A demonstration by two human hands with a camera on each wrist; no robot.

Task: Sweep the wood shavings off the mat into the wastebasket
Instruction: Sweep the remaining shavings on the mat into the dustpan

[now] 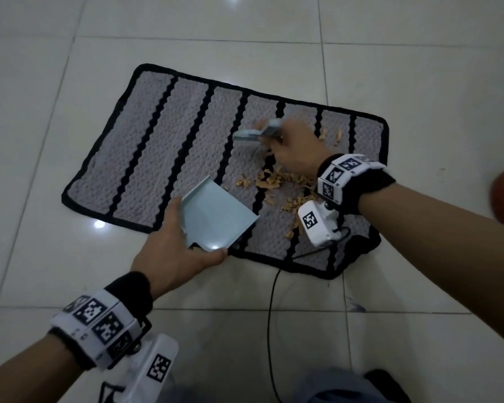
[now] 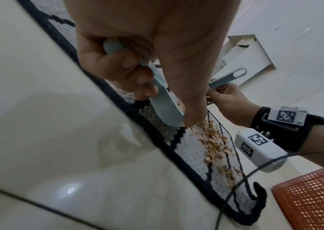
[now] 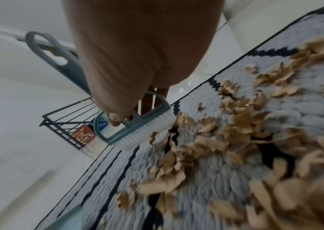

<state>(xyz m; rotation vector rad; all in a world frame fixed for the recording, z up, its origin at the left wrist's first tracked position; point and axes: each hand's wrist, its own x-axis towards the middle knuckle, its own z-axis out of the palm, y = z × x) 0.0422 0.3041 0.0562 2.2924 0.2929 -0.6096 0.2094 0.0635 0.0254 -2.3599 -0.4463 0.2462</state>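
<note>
A grey mat (image 1: 163, 146) with black stripes lies on the tiled floor. Tan wood shavings (image 1: 274, 178) are scattered over its right half. My left hand (image 1: 184, 242) grips the handle of a pale blue dustpan (image 1: 216, 219), whose front edge is on the mat just left of the shavings. My right hand (image 1: 291, 146) holds a small blue brush (image 1: 259, 132) at the far side of the pile; its white bristles (image 3: 147, 132) touch the mat beside the shavings (image 3: 226, 140). The orange mesh wastebasket (image 2: 310, 199) stands to the right of the mat.
A black cable (image 1: 271, 315) runs from the right wrist camera across the mat's near edge and the floor. A white cabinet (image 2: 249, 57) and a dark wire rack (image 3: 68, 124) stand beyond the mat. Bare tiles surround the mat.
</note>
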